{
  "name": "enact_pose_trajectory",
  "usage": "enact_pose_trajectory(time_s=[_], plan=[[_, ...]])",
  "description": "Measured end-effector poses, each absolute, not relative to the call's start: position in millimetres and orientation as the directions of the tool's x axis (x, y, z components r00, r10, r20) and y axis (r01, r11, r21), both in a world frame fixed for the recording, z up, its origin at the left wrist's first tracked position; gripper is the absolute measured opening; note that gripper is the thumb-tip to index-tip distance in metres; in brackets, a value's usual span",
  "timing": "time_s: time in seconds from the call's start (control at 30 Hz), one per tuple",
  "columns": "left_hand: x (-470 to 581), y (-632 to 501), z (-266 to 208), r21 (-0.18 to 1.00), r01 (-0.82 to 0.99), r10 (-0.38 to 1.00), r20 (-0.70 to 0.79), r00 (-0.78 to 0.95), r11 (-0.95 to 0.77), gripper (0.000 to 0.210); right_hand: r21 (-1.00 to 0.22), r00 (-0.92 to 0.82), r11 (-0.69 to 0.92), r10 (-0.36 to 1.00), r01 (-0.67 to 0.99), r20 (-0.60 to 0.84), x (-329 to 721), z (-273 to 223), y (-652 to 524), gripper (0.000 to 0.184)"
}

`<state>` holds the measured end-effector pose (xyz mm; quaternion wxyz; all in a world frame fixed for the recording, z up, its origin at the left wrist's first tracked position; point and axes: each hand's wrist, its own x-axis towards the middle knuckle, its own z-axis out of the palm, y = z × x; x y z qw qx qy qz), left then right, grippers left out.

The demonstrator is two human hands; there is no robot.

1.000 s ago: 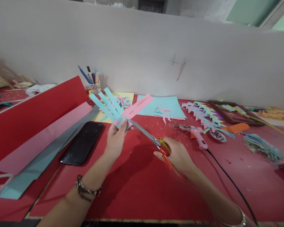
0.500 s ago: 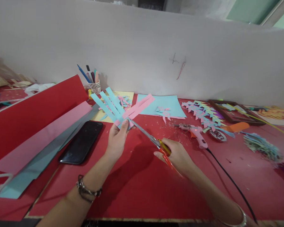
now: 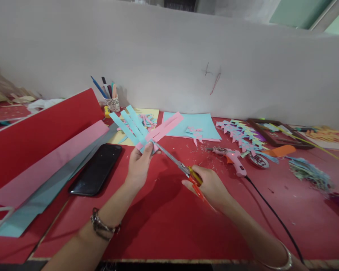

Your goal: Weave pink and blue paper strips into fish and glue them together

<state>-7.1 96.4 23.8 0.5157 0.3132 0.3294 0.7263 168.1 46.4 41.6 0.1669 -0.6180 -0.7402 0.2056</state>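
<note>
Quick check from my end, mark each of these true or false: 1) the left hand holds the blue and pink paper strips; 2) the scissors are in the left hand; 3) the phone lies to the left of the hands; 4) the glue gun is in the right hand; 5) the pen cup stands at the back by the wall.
1) The left hand holds the paper strips. True.
2) The scissors are in the left hand. False: the right hand grips their handles, blades at the strips.
3) The phone lies left of the hands. True.
4) The glue gun is in the right hand. False: it lies on the table, apart from the hand.
5) The pen cup stands by the wall. True.
</note>
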Motion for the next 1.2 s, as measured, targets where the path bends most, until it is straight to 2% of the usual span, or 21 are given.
enact_pose_trajectory(time_s=[0.27, 0.5, 0.63, 0.73, 0.8, 0.87, 1.03, 1.2], plan=[[-6.5, 97.0, 27.0, 0.751, -0.639, 0.968, 0.003, -0.252, -0.169, 0.028, -0.512, -0.192, 0.154, 0.981, 0.845, -0.021, 168.9, 42.4, 48.7, 0.044], [-13.3, 103.0, 24.7, 0.782, -0.603, 0.956, -0.032, -0.291, -0.157, 0.023, -0.563, -0.181, 0.164, 0.983, 0.81, 0.026, 181.4, 36.0, 58.0, 0.044], [-22.5, 105.5, 25.9, 0.865, -0.439, 0.942, 0.1, -0.32, -0.241, 0.02, -0.554, -0.155, 0.178, 0.984, 0.813, 0.088, 184.3, 35.5, 59.0, 0.043], [-30.5, 105.1, 31.6, 0.943, -0.145, 0.91, 0.235, -0.341, -0.298, 0.015, -0.524, -0.186, 0.216, 0.976, 0.824, 0.109, 183.6, 35.2, 57.6, 0.041], [-35.0, 104.2, 36.4, 0.949, 0.038, 0.886, 0.306, -0.347, -0.313, 0.012, -0.519, -0.208, 0.252, 0.968, 0.817, 0.143, 183.5, 33.5, 57.1, 0.039], [-37.9, 103.3, 39.9, 0.933, 0.143, 0.868, 0.36, -0.343, -0.33, 0.008, -0.52, -0.219, 0.297, 0.954, 0.801, 0.207, 184.4, 31.2, 57.4, 0.035], [-37.4, 101.4, 38.5, 0.932, 0.167, 0.882, 0.358, -0.307, -0.32, 0.008, -0.499, -0.153, 0.321, 0.925, 0.805, 0.349, 188.1, 29.0, 60.6, 0.032], [-34.8, 101.0, 34.0, 0.945, 0.062, 0.899, 0.324, -0.295, -0.32, 0.009, -0.455, -0.156, 0.241, 0.964, 0.857, 0.215, 183.1, 36.1, 57.5, 0.035]])
